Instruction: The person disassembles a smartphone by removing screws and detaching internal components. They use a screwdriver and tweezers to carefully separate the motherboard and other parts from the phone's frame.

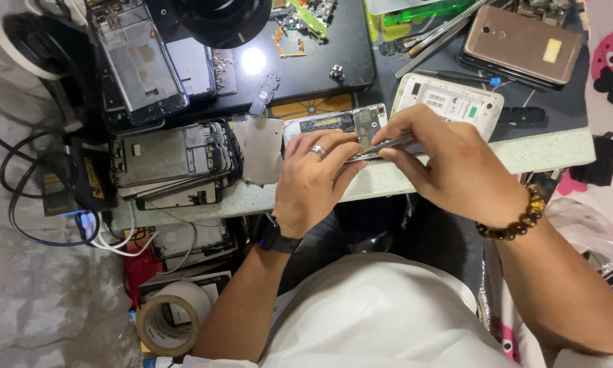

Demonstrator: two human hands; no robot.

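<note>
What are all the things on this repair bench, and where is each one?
opened phone: one, white frame, bench edge, under both hands
tweezers: one, metal, pinched by the right hand
metal shield plate: one, grey, left of the opened phone
stack of phone frames: several, grey, left
white phone back: one, behind the hands
gold phone: one, top right
black mat: one, top centre, with small parts
tape roll: one, tan, bottom left
left hand: ring, black watch, steadies the phone
right hand: bead bracelet
</note>
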